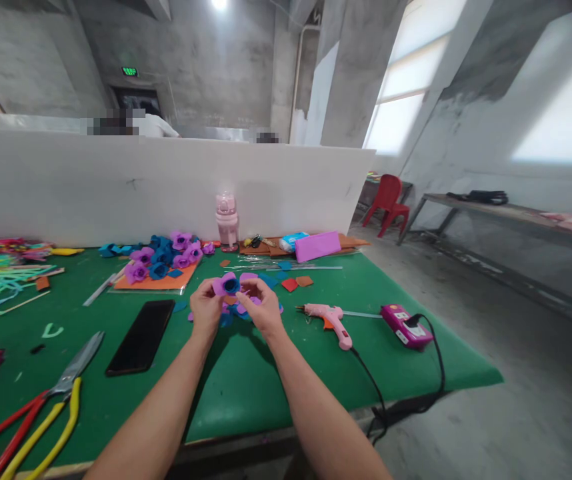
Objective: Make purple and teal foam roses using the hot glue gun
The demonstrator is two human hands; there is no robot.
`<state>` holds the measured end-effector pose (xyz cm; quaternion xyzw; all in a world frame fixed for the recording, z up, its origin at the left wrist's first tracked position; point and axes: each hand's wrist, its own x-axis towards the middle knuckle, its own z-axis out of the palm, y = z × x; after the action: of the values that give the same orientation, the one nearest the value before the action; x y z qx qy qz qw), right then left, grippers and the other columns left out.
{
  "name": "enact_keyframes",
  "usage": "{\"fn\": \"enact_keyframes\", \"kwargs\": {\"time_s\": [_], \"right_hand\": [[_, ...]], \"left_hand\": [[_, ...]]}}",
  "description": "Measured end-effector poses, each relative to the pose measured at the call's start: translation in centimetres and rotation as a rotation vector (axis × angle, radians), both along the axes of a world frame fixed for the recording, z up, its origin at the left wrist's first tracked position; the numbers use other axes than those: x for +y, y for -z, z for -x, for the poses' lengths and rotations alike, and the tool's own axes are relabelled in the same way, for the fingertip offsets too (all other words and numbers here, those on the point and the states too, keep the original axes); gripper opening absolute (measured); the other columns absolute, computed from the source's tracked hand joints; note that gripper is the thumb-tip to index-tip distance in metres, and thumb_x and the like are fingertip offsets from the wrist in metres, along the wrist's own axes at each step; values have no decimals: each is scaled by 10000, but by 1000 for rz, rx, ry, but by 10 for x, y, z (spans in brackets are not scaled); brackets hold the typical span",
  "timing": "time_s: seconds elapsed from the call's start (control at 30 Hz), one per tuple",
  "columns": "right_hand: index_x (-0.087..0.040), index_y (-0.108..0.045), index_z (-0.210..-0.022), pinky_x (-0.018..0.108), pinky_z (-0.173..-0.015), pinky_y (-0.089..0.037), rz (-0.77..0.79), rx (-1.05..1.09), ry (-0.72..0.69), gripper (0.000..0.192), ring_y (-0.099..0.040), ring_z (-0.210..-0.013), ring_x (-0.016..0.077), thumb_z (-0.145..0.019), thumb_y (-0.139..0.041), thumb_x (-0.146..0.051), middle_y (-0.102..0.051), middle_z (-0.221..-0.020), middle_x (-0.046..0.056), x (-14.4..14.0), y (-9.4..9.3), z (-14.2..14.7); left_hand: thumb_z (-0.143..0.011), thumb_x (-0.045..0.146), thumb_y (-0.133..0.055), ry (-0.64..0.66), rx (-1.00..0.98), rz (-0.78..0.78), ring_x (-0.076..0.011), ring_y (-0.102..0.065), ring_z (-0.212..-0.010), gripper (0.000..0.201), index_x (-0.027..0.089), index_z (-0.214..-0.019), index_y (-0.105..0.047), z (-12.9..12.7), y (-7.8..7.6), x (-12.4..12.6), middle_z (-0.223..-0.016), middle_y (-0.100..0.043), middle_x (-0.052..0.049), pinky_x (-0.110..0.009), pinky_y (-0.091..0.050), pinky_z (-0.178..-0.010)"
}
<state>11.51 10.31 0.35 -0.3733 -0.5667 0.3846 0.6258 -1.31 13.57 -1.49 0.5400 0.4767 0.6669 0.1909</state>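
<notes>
A black phone lies flat on the green table cover, with scissors and yellow-handled pliers nearer the front left edge. A pink glue gun rests to the right, beside a magenta power strip (black cable trailing off the edge). A pink bottle stands against the white partition. Finished purple and blue flowers sit on an orange sheet. A red chair stands beyond.

On the counter there is one black phone, one pink glue gun, one pink bottle and one pair of large scissors. One red chair stands on the floor. Two hands, left hand and right hand, share one purple-and-blue flower. The finished flowers in the pile overlap too much for an exact count.
</notes>
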Motion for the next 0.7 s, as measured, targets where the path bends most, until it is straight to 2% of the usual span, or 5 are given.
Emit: {"fn": "enact_keyframes", "kwargs": {"time_s": [0.23, 0.53, 0.7], "right_hand": [[-173, -592, -867, 252, -641, -455, 39, 55, -22, 212, -549, -646, 123, -660, -611, -215, -609, -762, 4, 7, 8, 0], [-182, -633, -797, 259, -659, -472, 62, 94, 67, 139, -590, -672, 144, -715, -585, -284, -653, -741, 10, 15, 17, -1], [-193, -667, -813, 257, -652, -478, 3, 13, 135, 161, -593, -661, 144, -754, -567, -304, -667, -758, 15, 13, 15, -3]], "left_hand": [[-624, 172, -629, 24, 56, -71, -132, -577, -706, 40, 165, -660, -646, -2, -5, -5, -736, -639, -4, -234, -457, -663], [-657, 207, -636, 67, 148, -80, -129, -593, -703, 60, 178, -705, -656, -5, -6, -8, -754, -655, -8, -236, -476, -673], [-679, 244, -643, 97, 159, -83, -133, -603, -704, 74, 177, -706, -660, -4, -5, -7, -764, -663, -14, -241, -482, -674]]}}
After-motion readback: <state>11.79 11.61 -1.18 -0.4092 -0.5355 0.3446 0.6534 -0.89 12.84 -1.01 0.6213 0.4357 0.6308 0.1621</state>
